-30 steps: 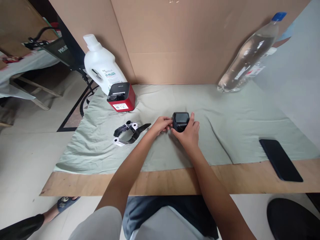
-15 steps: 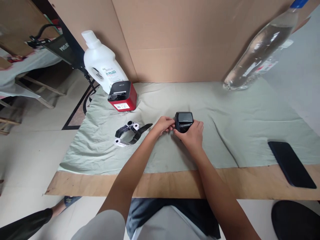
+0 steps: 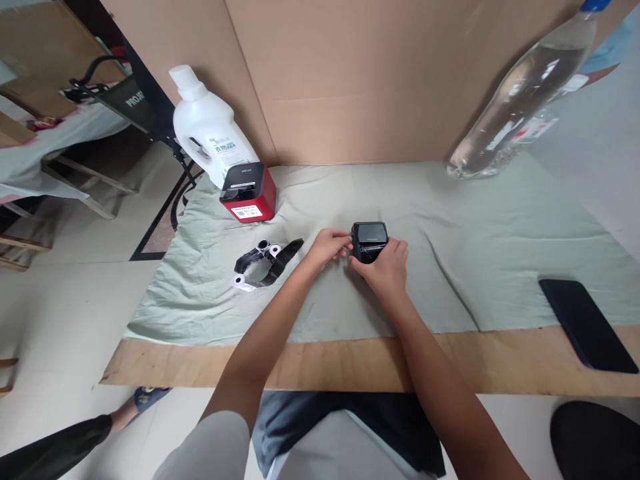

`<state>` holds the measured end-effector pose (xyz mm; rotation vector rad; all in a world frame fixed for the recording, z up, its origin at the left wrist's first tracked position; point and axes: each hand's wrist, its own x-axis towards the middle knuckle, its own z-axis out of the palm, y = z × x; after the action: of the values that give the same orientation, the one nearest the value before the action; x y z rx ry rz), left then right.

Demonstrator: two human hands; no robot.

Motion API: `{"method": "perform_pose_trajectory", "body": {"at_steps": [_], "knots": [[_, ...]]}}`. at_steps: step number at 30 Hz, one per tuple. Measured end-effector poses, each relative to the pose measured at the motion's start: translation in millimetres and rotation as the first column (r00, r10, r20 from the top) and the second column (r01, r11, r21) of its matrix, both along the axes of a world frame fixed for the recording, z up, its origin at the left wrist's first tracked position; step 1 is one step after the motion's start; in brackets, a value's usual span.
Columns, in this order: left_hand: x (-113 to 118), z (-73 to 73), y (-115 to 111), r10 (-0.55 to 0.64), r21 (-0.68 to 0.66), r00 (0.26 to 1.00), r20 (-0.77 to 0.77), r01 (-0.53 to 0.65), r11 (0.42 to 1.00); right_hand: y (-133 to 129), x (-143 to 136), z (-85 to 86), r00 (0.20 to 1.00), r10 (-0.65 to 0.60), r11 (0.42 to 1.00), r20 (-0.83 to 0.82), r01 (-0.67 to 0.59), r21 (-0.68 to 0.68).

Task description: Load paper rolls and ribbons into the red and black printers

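A small black box-shaped device [image 3: 371, 235] sits on the green cloth [image 3: 320, 313] in front of me. My right hand [image 3: 387, 267] grips its front and right side, thumb at the near left corner. The fingers of my left hand [image 3: 331, 247] are bent together at the device's left side; whether they pinch anything is too small to tell. To the left lies a loop of black strips with white rolls [image 3: 239, 281]. Behind that loop stands a red and black box-shaped device [image 3: 250, 193] with a white label.
A white detergent bottle [image 3: 213, 130] stands at the back left, before a cardboard panel [image 3: 350, 87]. Clear bottles, one large [image 3: 520, 100], lean at the back right. A dark phone [image 3: 587, 323] lies near the right front edge. Another person's leg [image 3: 60, 440] shows at lower left.
The view has shifted slightly. Both hands stay at the black device, in nearly the same pose, and nothing on the cloth has clearly moved.
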<state>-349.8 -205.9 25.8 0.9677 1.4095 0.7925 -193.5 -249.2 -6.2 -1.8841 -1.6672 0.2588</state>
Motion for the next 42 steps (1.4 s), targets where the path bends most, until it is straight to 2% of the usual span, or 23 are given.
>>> {"method": "perform_pose_trajectory", "body": {"at_steps": [4, 8, 15, 21, 28, 31, 34, 36, 39, 42], "knots": [[1.4, 18.7, -9.4, -0.067, 0.038, 0.996, -0.064, 0.070, 0.997, 0.1, -0.5, 1.2, 1.000, -0.002, 1.000, 0.000, 0.002, -0.015], [2.4, 23.3, -14.4, -0.063, 0.042, 0.996, -0.058, 0.066, 0.997, 1.3, -0.6, 0.1, 1.000, 0.002, 1.000, -0.003, -0.002, 0.004], [3.2, 15.5, -3.5, -0.099, 0.111, 0.995, -0.019, 0.101, 0.989, 1.2, -1.4, -0.3, 1.000, 0.019, 1.000, -0.002, -0.019, -0.003], [-1.0, 1.7, 3.9, -0.156, 0.125, 0.972, -0.176, 0.179, 0.976, 0.9, -1.4, 0.1, 1.000, 0.019, 1.000, -0.012, -0.019, 0.002], [-3.1, -9.6, 5.0, -0.188, 0.181, 0.960, -0.206, 0.226, 0.957, 0.3, -2.6, 1.5, 1.000, 0.016, 1.000, -0.011, -0.016, -0.006], [-1.9, -7.3, 4.1, -0.132, 0.263, 0.922, -0.363, 0.238, 0.935, -0.2, -2.2, 1.8, 1.000, 0.019, 1.000, -0.008, -0.019, -0.014], [4.2, 8.2, 5.2, 0.036, 0.404, 0.784, -0.620, 0.280, 0.871, -0.4, -1.0, 0.1, 1.000, 0.020, 1.000, -0.014, -0.020, -0.009], [12.2, 23.9, 10.3, 0.051, 0.399, 0.651, -0.757, 0.400, 0.825, -0.4, -0.1, -1.9, 0.999, 0.023, 1.000, -0.023, -0.023, 0.003], [29.1, 45.3, 25.3, -0.118, 0.177, 0.400, -0.909, 0.628, 0.758, 0.1, 1.2, -4.6, 0.999, 0.023, 0.999, -0.038, -0.023, 0.023], [47.3, 57.0, 41.6, -0.271, -0.077, 0.155, -0.950, 0.726, 0.683, 0.5, 2.3, -5.6, 0.998, 0.026, 0.999, -0.053, -0.025, 0.025]]}}
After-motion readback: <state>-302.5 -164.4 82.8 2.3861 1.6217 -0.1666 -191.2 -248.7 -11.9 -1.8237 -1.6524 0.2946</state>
